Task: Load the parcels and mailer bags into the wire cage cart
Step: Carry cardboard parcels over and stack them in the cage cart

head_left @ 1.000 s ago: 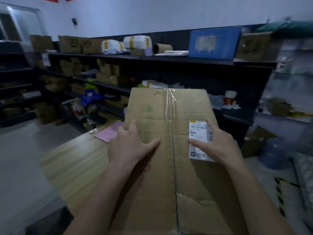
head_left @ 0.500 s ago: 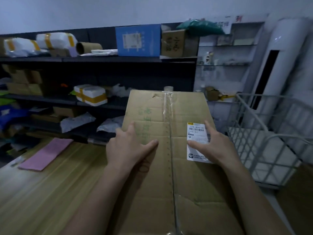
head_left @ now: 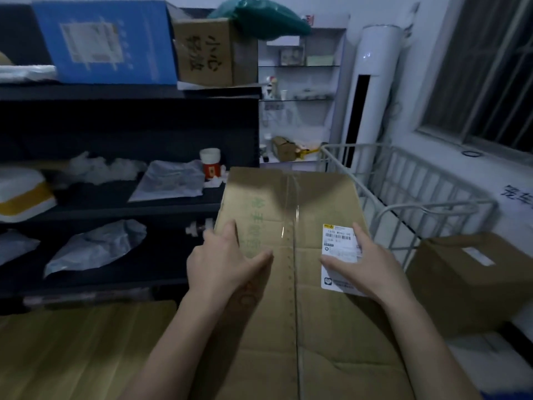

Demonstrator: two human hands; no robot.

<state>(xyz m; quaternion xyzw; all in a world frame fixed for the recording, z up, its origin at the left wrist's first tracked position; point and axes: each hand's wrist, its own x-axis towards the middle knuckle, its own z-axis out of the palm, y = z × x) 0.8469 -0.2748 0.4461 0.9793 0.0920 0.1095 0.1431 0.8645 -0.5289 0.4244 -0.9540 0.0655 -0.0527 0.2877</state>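
I carry a large brown cardboard box [head_left: 291, 203] with a taped centre seam and a white shipping label in front of me. My left hand [head_left: 222, 264] grips its left edge, thumb lying on top. My right hand [head_left: 366, 264] grips the right edge, over the label. The white wire cage cart [head_left: 403, 180] stands just beyond and to the right of the box. A second brown parcel [head_left: 467, 272] sits at the cart's near end; whether it lies inside I cannot tell.
Dark shelves [head_left: 129, 203] on the left carry grey mailer bags [head_left: 95, 249], a taped white parcel [head_left: 20, 194] and a red jar [head_left: 212, 168]. A wooden table [head_left: 72, 350] lies at lower left. A tall white air conditioner [head_left: 372, 82] stands behind the cart.
My view has swung to the right with the box: the shelves slid left and the wire cage cart came closer. Both hands keep the same hold on the box.
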